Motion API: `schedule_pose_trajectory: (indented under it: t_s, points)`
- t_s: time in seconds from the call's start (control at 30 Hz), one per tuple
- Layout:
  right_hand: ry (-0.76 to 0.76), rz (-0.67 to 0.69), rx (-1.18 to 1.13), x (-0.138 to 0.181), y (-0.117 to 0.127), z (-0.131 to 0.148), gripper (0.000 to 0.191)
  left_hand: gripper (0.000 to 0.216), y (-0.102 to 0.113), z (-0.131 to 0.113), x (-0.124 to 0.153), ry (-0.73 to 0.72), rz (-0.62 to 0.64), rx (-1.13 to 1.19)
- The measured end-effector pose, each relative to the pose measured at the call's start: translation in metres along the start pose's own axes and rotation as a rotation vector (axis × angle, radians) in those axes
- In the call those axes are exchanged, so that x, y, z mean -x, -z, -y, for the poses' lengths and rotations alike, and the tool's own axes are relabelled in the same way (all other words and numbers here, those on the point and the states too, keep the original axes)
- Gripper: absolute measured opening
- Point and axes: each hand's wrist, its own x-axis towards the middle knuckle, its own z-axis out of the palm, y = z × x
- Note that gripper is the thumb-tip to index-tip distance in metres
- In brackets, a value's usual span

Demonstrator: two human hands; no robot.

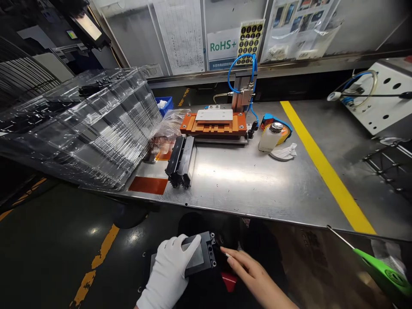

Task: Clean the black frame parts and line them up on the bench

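Observation:
My left hand (170, 266), in a white glove, grips a black rectangular plastic part (202, 253) with a grey flat face, held below the table's front edge. My bare right hand (254, 272) reaches toward the part's right end, its fingertips pinched on a small white thing I cannot make out. On the steel table (257, 189) lie several stacked black parts (182, 161) of the same kind. Behind them sits an orange fixture (214, 123) with a white plate on top.
A tall stack of clear plastic trays (86, 124) fills the table's left end. A small bottle (269, 136) and a white cloth (285, 151) lie right of the fixture. A yellow line (325, 167) crosses the table. A green tool (380, 270) juts in at lower right.

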Motion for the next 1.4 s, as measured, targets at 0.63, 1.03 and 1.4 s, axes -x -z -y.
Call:
schedule_pose_trajectory:
  t_s: [0.63, 1.03, 1.4]
  points:
    - [0.675, -0.136, 0.977, -0.014, 0.033, 0.003, 0.035, 0.086, 0.017, 0.01, -0.005, -0.153, 0.244, 0.028]
    - [0.647, -0.012, 0.875, -0.019, 0.048, 0.017, 0.034, 0.066, 0.056, 0.011, -0.022, -0.337, 0.318, 0.112]
    - [-0.136, 0.185, -0.007, 0.016, -0.005, 0.019, 0.052, 0.091, 0.019, 0.001, -0.014, -0.098, 0.24, 0.126]
